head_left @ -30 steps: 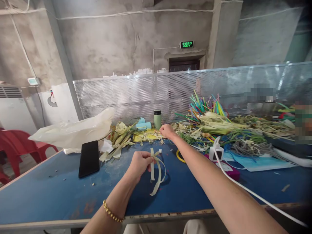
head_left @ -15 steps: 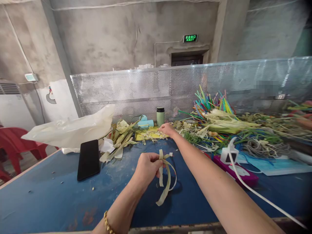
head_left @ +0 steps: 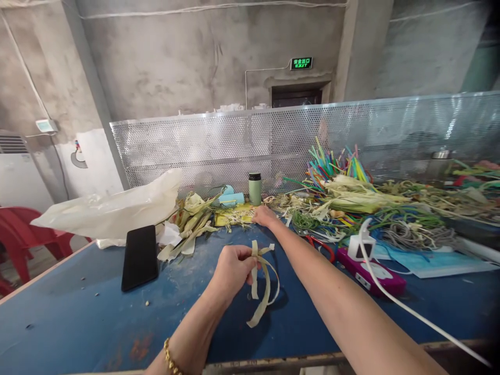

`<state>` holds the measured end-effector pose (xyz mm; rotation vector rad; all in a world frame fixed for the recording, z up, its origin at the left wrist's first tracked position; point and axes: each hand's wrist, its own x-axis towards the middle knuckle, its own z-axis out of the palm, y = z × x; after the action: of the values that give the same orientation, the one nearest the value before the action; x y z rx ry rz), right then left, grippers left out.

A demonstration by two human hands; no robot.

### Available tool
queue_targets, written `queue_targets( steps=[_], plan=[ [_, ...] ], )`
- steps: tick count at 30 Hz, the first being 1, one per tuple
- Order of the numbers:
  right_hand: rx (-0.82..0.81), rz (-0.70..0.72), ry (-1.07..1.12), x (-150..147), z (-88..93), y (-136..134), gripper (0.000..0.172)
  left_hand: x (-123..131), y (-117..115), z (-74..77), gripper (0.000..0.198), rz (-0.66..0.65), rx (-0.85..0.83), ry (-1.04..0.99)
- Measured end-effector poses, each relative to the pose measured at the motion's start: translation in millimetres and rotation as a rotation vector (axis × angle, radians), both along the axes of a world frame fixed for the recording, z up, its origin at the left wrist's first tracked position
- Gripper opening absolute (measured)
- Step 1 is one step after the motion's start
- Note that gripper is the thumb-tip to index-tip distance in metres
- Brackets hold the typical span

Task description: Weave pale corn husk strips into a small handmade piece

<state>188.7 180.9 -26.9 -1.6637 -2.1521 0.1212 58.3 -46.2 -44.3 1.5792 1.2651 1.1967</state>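
Observation:
My left hand [head_left: 233, 266] is closed in a pinch on pale corn husk strips [head_left: 263, 284], which loop and hang down over the blue table [head_left: 89, 312]. My right arm reaches far forward, and my right hand [head_left: 264, 215] rests with curled fingers on a heap of shredded husk on a yellow sheet [head_left: 236, 214]. What those fingers hold, if anything, I cannot make out. A green lidded cup [head_left: 254, 188] stands just behind that hand.
A black phone [head_left: 139, 256] lies at left beside husk leaves [head_left: 191, 224] and a white plastic bag [head_left: 113, 208]. At right are coloured strips and corn husks [head_left: 351, 195], red-handled scissors [head_left: 322, 245], a purple power bank [head_left: 371, 273] and a white charger with cable [head_left: 361, 245]. A perforated metal screen [head_left: 195, 151] backs the table.
My right hand has shifted slightly left and nearer over the shredded husk. My left hand keeps its pinch on the strips. The camera has tilted a little.

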Motion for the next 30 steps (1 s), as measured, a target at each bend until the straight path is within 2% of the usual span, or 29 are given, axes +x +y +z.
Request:
queue_targets(
  steps=[2,6,13,17,20,23,26,30],
  plan=[
    [-0.024,0.04,0.169,3,-4.3,1,0.005,-1,1,-2.1,0.016,-0.002,0.007,0.014],
    [-0.124,0.133,0.563,8,-3.0,7,0.015,0,1,-2.1,0.016,0.012,0.004,0.032],
    [-0.292,0.379,1.2,15,15.3,0,0.008,0,3,-2.3,0.016,-0.006,0.001,0.007],
    [-0.316,0.427,1.454,15,25.2,-5,0.005,-1,5,-4.6,0.015,-0.013,0.005,0.017],
    [-0.358,0.398,1.567,13,28.3,-6,0.016,-1,6,-4.5,0.016,-0.007,0.0,0.032],
    [-0.484,0.364,1.57,8,28.6,-10,0.022,0,5,-2.8,0.016,-0.004,-0.008,0.031],
    [-0.587,0.382,1.546,0,34.2,-17,0.017,1,2,0.1,0.016,0.003,-0.018,0.027],
    [-0.53,0.506,1.634,-11,50.7,-28,0.008,1,1,1.1,0.017,0.011,-0.018,0.028]
  ],
)
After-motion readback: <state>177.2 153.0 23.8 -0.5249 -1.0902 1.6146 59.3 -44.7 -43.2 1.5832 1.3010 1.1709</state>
